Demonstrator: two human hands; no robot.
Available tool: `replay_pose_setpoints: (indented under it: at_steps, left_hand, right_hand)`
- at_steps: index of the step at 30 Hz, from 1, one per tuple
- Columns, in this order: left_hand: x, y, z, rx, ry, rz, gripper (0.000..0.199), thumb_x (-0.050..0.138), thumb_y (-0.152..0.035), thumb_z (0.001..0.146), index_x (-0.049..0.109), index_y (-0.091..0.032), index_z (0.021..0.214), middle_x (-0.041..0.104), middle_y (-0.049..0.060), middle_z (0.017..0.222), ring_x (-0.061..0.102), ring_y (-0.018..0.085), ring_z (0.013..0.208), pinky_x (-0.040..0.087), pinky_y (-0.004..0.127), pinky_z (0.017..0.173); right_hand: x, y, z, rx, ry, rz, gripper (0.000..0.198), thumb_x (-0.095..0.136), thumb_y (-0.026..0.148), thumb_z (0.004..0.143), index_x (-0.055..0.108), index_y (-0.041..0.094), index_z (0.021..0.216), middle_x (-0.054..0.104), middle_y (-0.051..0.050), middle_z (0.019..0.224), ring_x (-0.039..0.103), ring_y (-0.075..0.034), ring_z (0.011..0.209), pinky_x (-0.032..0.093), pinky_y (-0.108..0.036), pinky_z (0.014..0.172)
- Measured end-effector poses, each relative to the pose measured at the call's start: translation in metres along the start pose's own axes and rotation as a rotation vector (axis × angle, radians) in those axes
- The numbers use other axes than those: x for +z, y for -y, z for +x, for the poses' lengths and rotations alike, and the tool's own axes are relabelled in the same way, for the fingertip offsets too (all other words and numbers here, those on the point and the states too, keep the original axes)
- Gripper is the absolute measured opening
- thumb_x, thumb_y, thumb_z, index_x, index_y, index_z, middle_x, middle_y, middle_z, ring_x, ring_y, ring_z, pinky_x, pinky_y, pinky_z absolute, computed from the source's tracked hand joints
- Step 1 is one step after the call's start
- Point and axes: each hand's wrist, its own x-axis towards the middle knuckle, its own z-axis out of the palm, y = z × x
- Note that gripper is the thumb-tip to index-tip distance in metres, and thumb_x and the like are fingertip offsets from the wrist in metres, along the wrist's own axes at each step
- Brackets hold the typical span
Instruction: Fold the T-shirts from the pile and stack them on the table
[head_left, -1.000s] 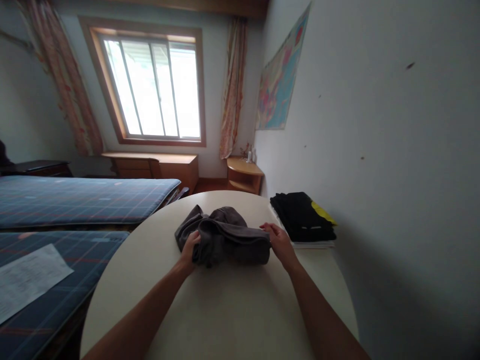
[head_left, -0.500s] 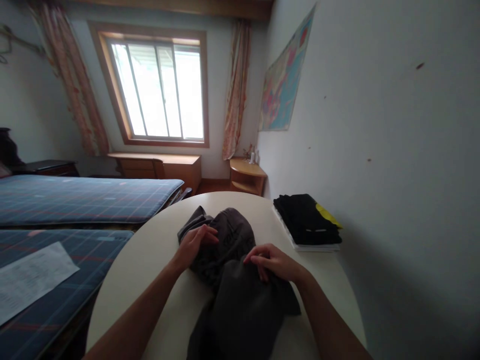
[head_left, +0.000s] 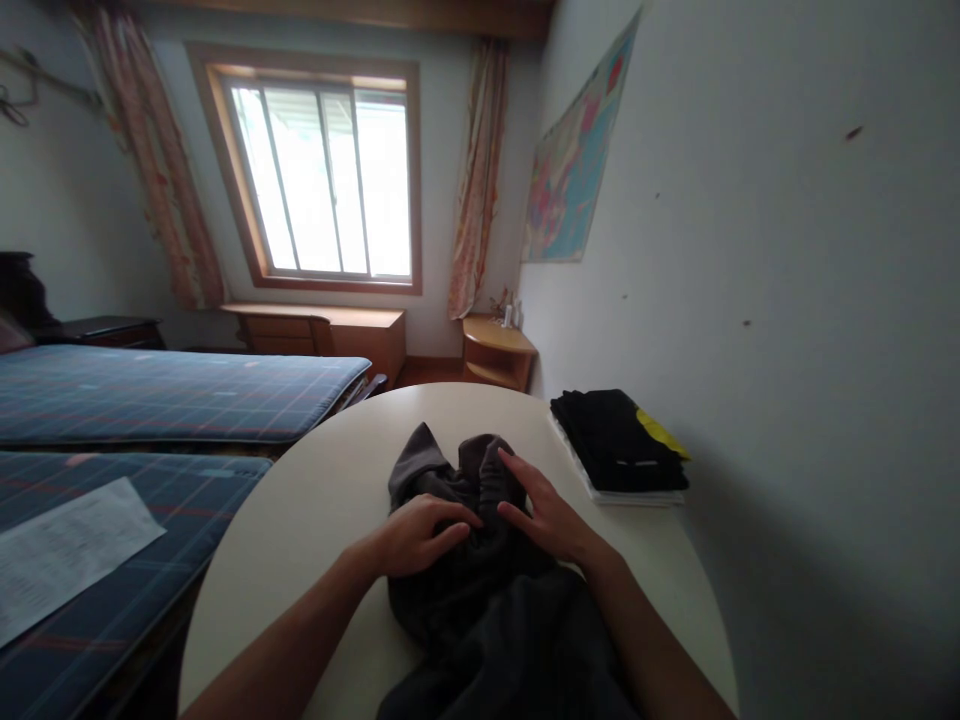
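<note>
A dark grey garment lies crumpled on the round white table, its near part running down to the bottom of the view. A gathered, elastic-looking edge shows at its far end, beside a pointed flap of cloth. On the left, my left hand rests on the garment, thumb and fingertips drawn close together on the cloth near the gathered edge. My right hand touches the right side of that edge, with forefinger and thumb spread apart. Its other fingers are partly hidden.
A stack of folded black clothes with a yellow patch sits on white material at the table's right, near the wall. Left of the table are plaid mattresses, one bearing a printed sheet. A low corner shelf stands beyond.
The garment's far end has been drawn in and bunched, baring its gathered edge. My left hand has moved right and nearer; my right hand has shifted up to the gathered edge, fingers spreading.
</note>
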Motion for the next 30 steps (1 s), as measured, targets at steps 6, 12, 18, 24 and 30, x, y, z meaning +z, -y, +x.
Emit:
replay_pose_setpoints:
  at_steps: [6,12,18,24,30]
  left_hand:
    - [0.006,0.027,0.004,-0.197,-0.322,0.224,0.037,0.057,-0.035,0.088,0.063,-0.025,0.123,0.068,0.006,0.118,0.064,0.024,0.104,0.048,0.034,0.091]
    - [0.008,0.049,0.002,-0.323,-0.278,0.404,0.030,0.065,-0.034,0.083,0.067,-0.024,0.111,0.070,0.007,0.109,0.061,0.028,0.107,0.047,0.039,0.092]
    - [-0.019,0.058,-0.001,-0.397,-0.798,0.537,0.019,0.053,-0.033,0.090,0.061,-0.019,0.100,0.067,0.010,0.102,0.057,0.029,0.105,0.044,0.044,0.096]
    - [-0.036,0.072,-0.006,-0.518,-0.946,0.417,0.035,0.050,-0.023,0.084,0.054,-0.018,0.119,0.064,0.011,0.114,0.058,0.028,0.110,0.046,0.042,0.097]
    - [-0.020,0.054,-0.005,-0.583,-0.517,0.458,0.049,0.049,-0.041,0.091,0.048,-0.028,0.138,0.065,0.007,0.125,0.066,0.027,0.103,0.049,0.038,0.086]
  right_hand:
    - [-0.004,0.011,0.001,0.120,0.126,-0.039,0.035,0.066,0.042,0.083,0.071,0.023,0.112,0.072,-0.003,0.081,0.063,-0.021,0.072,0.048,-0.031,0.070]
    - [-0.020,0.004,-0.002,0.038,0.008,-0.021,0.019,0.073,0.039,0.075,0.067,0.021,0.079,0.068,-0.004,0.090,0.061,-0.022,0.087,0.047,-0.034,0.082]
    - [-0.036,-0.003,-0.004,-0.035,-0.189,0.166,0.022,0.065,0.044,0.082,0.065,0.022,0.081,0.065,-0.010,0.117,0.056,-0.029,0.118,0.039,-0.042,0.103]
    - [-0.045,-0.013,-0.008,0.231,-0.148,0.284,0.060,0.042,0.071,0.086,0.058,0.020,0.059,0.056,-0.002,0.056,0.052,-0.018,0.058,0.045,-0.032,0.064]
    - [-0.023,-0.012,-0.006,0.279,0.131,0.038,0.057,0.073,0.058,0.072,0.067,0.022,0.116,0.062,0.002,0.069,0.055,-0.017,0.063,0.041,-0.027,0.060]
